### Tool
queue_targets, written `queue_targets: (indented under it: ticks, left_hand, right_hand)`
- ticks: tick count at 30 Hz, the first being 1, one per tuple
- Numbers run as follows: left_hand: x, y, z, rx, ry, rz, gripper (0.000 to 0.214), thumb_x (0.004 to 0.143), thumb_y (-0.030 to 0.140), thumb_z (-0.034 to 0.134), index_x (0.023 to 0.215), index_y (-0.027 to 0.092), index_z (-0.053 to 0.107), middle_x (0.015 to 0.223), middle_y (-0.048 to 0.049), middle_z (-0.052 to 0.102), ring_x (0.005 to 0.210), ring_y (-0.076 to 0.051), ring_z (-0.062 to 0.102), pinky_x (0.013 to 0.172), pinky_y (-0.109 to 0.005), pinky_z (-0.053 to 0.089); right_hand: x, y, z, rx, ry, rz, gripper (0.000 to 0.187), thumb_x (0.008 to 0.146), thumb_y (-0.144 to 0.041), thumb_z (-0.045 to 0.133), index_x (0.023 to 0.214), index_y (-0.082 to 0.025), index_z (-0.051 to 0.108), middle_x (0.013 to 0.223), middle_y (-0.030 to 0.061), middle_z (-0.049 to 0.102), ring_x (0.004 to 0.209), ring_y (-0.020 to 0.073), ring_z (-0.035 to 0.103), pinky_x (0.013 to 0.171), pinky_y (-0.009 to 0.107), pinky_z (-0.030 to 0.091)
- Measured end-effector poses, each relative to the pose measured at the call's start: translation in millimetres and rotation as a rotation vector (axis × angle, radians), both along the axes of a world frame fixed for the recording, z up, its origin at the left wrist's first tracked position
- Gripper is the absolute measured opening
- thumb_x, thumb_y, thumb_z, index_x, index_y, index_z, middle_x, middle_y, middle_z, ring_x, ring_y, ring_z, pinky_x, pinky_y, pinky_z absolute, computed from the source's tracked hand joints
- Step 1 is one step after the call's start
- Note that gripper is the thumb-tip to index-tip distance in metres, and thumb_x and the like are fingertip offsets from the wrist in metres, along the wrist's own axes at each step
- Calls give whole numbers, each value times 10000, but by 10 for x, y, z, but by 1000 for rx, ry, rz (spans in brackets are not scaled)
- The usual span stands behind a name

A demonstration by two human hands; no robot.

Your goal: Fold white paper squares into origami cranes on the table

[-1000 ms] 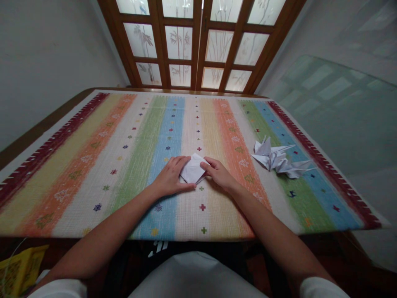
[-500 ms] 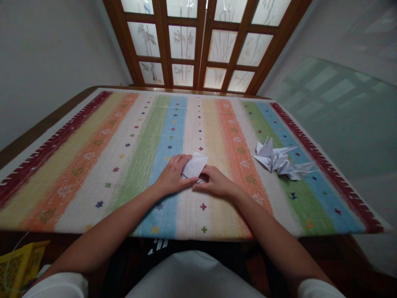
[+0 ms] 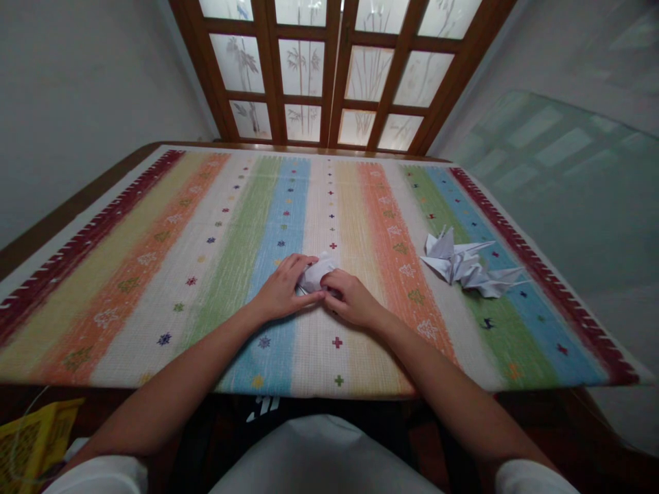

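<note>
Double doors with brown wooden frames (image 3: 329, 103) and frosted panes (image 3: 303, 67) bearing plant drawings stand well beyond the hands, with a pale plain wall (image 3: 87, 82) off to their left. A pale greenish sheet (image 3: 556, 178) with reflections in it leans to the far right of the hands. Beneath the hands is a tablecloth (image 3: 329, 206) striped in yellow, orange, white, green and blue with dark red borders, spread over a brown wooden table (image 3: 62, 199) whose edge shows along the left and far sides.

A small folded piece of white paper (image 3: 315, 276) lies between the two hands, partly covered by them. The left hand (image 3: 285, 285) is partly curled, its fingers along the paper's far left side and its thumb along the near edge, holding it. The right hand (image 3: 353, 298) is more tightly bent, thumb and fingers nearly together on the paper's right side; the exact grip is hidden.

To the right of the right hand, well apart from it, sits a cluster of white folded-paper birds (image 3: 453, 261) with pointed tips. A yellow openwork plastic basket (image 3: 41, 432) is below the table, to the near left of the left hand.
</note>
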State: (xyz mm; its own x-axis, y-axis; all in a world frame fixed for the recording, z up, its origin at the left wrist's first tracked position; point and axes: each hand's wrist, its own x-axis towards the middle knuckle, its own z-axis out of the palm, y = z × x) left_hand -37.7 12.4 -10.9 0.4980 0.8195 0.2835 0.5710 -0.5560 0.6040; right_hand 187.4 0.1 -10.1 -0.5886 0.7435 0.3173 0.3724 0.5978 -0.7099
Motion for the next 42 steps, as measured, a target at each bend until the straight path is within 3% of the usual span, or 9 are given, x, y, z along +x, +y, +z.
queue_targets:
  ticks: [6, 12, 16, 22, 27, 30, 36, 42]
  left_hand:
    - [28, -5, -17, -5, -14, 36, 610, 897, 434, 831, 1399, 243, 542, 1301, -115, 629, 1208, -308, 623, 1092, -511, 501]
    - [-3, 0, 2, -7, -10, -8, 676, 869, 486, 852, 1414, 240, 536, 1321, -120, 614, 1244, -322, 606, 1103, -521, 502]
    - [-19, -3, 16, -9, -4, -35, 681, 876, 495, 837, 1424, 230, 533, 1365, -135, 602, 1278, -331, 596, 1109, -521, 506]
    - [-9, -9, 29, -15, 1, -7, 565, 920, 404, 774, 1406, 236, 541, 1314, -115, 616, 1233, -305, 615, 1082, -490, 522]
    - [-6, -11, 25, -3, -2, 4, 527, 923, 359, 744, 1392, 226, 545, 1280, -111, 624, 1194, -296, 624, 1052, -477, 533]
    - [0, -15, 33, 4, 7, -2, 508, 919, 339, 729, 1382, 236, 545, 1278, -107, 625, 1198, -300, 623, 1051, -479, 532]
    - [41, -53, 53, 35, 49, 7, 538, 878, 278, 722, 1383, 239, 540, 1293, -111, 616, 1205, -315, 612, 1070, -506, 522]
    - [77, -59, 42, 58, 70, 50, 573, 797, 129, 624, 1360, 206, 549, 1289, -128, 617, 1211, -330, 590, 1087, -535, 504]
  right_hand:
    - [13, -13, 9, -9, -54, 1, 153, 888, -237, 677, 826, -216, 538, 919, 54, 642, 833, 200, 543, 804, 334, 457]
    - [7, 15, -39, -11, -32, 34, 128, 1001, -236, 594, 908, -188, 668, 1041, 99, 691, 971, 222, 625, 875, 348, 484]
    - [7, 20, -67, 3, -24, 13, 139, 983, -179, 548, 913, -177, 668, 1021, 106, 706, 948, 223, 634, 871, 351, 485]
    - [-11, 3, -59, 9, -72, -24, 104, 898, -128, 525, 919, -193, 602, 901, 63, 667, 787, 192, 560, 767, 319, 456]
    - [-17, 7, -32, -34, -76, -59, 98, 947, -183, 522, 870, -204, 578, 829, 36, 635, 735, 178, 530, 729, 307, 426]
    - [-27, 36, -51, -77, -27, -106, 111, 955, -174, 523, 894, -196, 613, 821, 27, 649, 725, 170, 548, 727, 301, 427]
    - [-66, 81, -107, -75, 42, -251, 110, 813, -123, 682, 890, -191, 643, 856, 29, 692, 765, 178, 598, 731, 296, 461]
    - [-4, 72, -49, -84, 125, -293, 86, 908, -187, 673, 993, -199, 680, 948, 51, 716, 812, 182, 656, 734, 296, 522]
